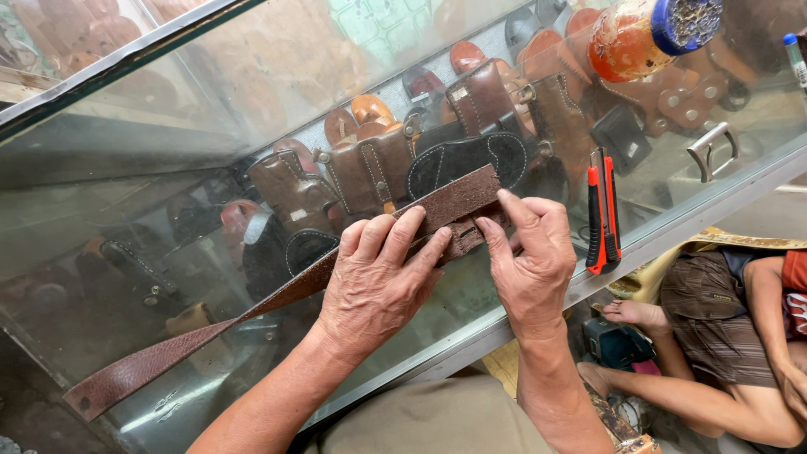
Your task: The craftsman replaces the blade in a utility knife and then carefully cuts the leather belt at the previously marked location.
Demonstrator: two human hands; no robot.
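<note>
Pressing down: I see left hand flat on brown leather strap, fingers spread, nearly fully open, palm down. Right hand half curled, thumb and fingertips pinching folded strap end. Strap lies diagonally on glass counter top, long tail running toward lower left. Red-and-black utility knife just beside right hand, untouched. Leather holsters inside case beneath.
</note>
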